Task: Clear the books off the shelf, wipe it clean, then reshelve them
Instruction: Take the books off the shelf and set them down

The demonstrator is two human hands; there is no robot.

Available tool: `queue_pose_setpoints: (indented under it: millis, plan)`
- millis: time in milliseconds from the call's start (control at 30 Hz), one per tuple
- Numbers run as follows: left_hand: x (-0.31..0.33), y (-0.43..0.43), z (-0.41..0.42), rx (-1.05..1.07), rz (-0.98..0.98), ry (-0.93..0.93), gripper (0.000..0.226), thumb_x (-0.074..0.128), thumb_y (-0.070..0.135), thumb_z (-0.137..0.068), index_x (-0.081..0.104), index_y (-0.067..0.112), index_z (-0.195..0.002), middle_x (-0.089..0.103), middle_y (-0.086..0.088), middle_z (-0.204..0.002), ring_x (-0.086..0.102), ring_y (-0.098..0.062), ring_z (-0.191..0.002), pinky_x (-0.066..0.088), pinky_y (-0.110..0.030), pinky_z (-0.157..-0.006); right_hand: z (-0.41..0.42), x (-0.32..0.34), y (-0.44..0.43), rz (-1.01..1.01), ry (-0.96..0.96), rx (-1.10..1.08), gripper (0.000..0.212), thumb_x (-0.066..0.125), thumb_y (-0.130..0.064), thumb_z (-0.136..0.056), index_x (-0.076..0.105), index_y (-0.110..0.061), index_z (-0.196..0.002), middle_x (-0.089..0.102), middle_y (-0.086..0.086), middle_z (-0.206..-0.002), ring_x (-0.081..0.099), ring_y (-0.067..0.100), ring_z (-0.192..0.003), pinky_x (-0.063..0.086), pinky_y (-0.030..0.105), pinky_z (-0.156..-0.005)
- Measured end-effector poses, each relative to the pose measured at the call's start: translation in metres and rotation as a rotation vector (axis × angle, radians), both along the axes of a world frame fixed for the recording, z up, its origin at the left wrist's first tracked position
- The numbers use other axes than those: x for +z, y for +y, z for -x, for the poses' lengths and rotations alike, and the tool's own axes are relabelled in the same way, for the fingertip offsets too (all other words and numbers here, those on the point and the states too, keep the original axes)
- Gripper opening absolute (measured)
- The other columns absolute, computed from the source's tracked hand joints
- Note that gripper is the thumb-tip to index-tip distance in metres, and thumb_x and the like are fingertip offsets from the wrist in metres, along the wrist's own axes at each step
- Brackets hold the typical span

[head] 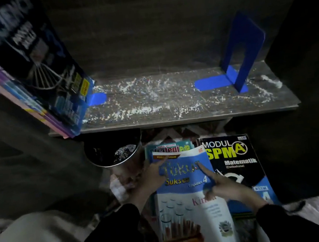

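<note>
The dark wooden shelf (174, 117) is strewn with white dust and crumbs. At its left end several books lean, a Science book (38, 60) facing out. On the floor below lies a pile of books, topped by a blue Fokus Sukses book (190, 211). My left hand (152, 177) grips that book's left edge with its index finger on the cover. My right hand (225, 185) holds the right edge, index finger stretched across the cover. A black Modul SPM book (234, 156) lies to the right, and a teal book (169, 146) peeks out behind.
A blue bookend (243, 50) stands at the shelf's right end. The foot of another bookend (98, 98) sticks out from under the leaning books. A round metal bin (113, 152) stands on the floor left of the pile. Patterned carpet shows below the shelf.
</note>
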State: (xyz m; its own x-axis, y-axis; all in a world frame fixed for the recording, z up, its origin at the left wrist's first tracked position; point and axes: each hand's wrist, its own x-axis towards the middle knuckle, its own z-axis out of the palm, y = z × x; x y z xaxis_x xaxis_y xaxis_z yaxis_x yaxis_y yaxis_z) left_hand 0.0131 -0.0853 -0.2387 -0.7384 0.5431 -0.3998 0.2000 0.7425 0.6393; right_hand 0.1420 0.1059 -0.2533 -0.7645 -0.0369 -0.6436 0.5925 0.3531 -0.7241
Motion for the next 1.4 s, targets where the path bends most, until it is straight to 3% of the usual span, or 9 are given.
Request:
queue_pose_setpoints:
  millis: [100, 233, 400, 633, 800, 933, 1133, 1267, 1400]
  plan:
    - [-0.02, 0.01, 0.014, 0.015, 0.01, -0.054, 0.063, 0.052, 0.006, -0.097, 0.023, 0.024, -0.15, 0.034, -0.006, -0.144, 0.042, -0.003, -0.069, 0.031, -0.013, -0.054, 0.012, -0.026, -0.003, -0.055, 0.029, -0.092, 0.103, 0.06, -0.002, -0.078, 0.005, -0.062, -0.141, 0.035, -0.002, -0.152, 0.063, 0.019, -0.072, 0.05, 0.029, -0.064]
    - [-0.046, 0.021, 0.041, 0.073, 0.006, -0.019, 0.061, 0.048, 0.002, -0.098, 0.024, 0.02, -0.15, 0.03, -0.006, -0.147, 0.024, 0.0, -0.062, 0.026, -0.021, -0.065, 0.037, -0.051, -0.002, -0.15, 0.066, -0.152, 0.092, 0.055, -0.002, -0.089, 0.0, -0.046, -0.149, 0.055, 0.017, -0.135, 0.039, 0.011, -0.047, 0.033, 0.025, -0.051]
    - [-0.089, 0.026, 0.074, 0.136, 0.043, 0.0, 0.059, 0.047, -0.004, -0.094, 0.035, 0.021, -0.146, 0.016, -0.018, -0.154, 0.049, -0.021, -0.095, 0.04, -0.028, -0.074, 0.064, -0.07, 0.005, -0.154, 0.084, -0.183, 0.092, 0.061, -0.008, -0.088, 0.005, -0.048, -0.148, 0.064, 0.018, -0.119, 0.058, 0.028, -0.065, 0.038, 0.025, -0.053]
    - [-0.122, 0.015, 0.085, 0.082, 0.139, 0.102, 0.055, 0.046, 0.008, -0.096, 0.034, 0.026, -0.146, 0.029, -0.019, -0.143, 0.042, -0.034, -0.118, 0.036, -0.022, -0.086, 0.06, -0.092, -0.004, -0.187, 0.087, -0.282, 0.095, 0.065, -0.007, -0.086, 0.007, -0.056, -0.143, 0.067, 0.014, -0.112, 0.067, 0.034, -0.081, 0.055, 0.044, -0.071]
    - [-0.113, 0.018, 0.082, -0.073, 0.412, 0.162, 0.059, 0.043, 0.022, -0.098, 0.02, 0.03, -0.151, 0.03, -0.019, -0.148, 0.032, -0.038, -0.132, 0.028, -0.038, -0.105, 0.065, -0.08, -0.016, -0.431, -0.018, -0.126, 0.091, 0.058, -0.006, -0.09, -0.001, -0.04, -0.151, 0.061, 0.011, -0.109, 0.054, 0.017, -0.07, 0.044, 0.022, -0.056]
    - [-0.068, 0.021, 0.074, -0.287, 0.424, 0.055, 0.048, 0.047, 0.018, -0.097, 0.038, 0.016, -0.144, 0.037, -0.012, -0.149, 0.038, -0.03, -0.133, 0.034, -0.032, -0.105, 0.064, -0.057, -0.026, -0.503, -0.014, -0.135, 0.088, 0.063, -0.012, -0.088, 0.009, -0.039, -0.152, 0.043, 0.018, -0.128, 0.046, 0.035, -0.116, 0.043, 0.04, -0.1]
    - [0.052, 0.02, 0.065, -0.407, 0.28, -0.031, 0.028, 0.05, 0.022, -0.097, 0.067, 0.005, -0.11, 0.064, -0.013, -0.12, 0.058, -0.027, -0.112, 0.042, -0.028, -0.086, 0.086, 0.018, -0.045, -0.414, 0.215, -0.143, 0.046, 0.061, -0.01, -0.087, 0.055, -0.018, -0.132, 0.065, 0.011, -0.106, 0.061, 0.029, -0.104, 0.041, 0.027, -0.076]
    - [0.143, -0.022, 0.065, -0.204, 0.027, 0.159, 0.018, 0.058, 0.022, -0.091, 0.072, 0.013, -0.094, 0.071, -0.007, -0.099, 0.064, -0.018, -0.095, 0.044, -0.025, -0.075, 0.115, 0.093, -0.083, -0.355, 0.476, -0.164, 0.028, 0.059, -0.008, -0.088, 0.069, -0.024, -0.108, 0.063, -0.004, -0.073, 0.059, 0.018, -0.077, 0.038, 0.027, -0.065]
    - [0.214, -0.079, 0.078, 0.221, -0.214, 0.893, 0.034, 0.058, 0.034, -0.087, 0.064, 0.019, -0.116, 0.062, -0.008, -0.112, 0.054, -0.028, -0.106, 0.038, -0.032, -0.093, 0.15, 0.158, -0.13, -0.227, 0.671, -0.158, 0.03, 0.057, -0.005, -0.089, 0.069, -0.023, -0.109, 0.065, -0.001, -0.076, 0.058, 0.014, -0.073, 0.041, 0.021, -0.065]
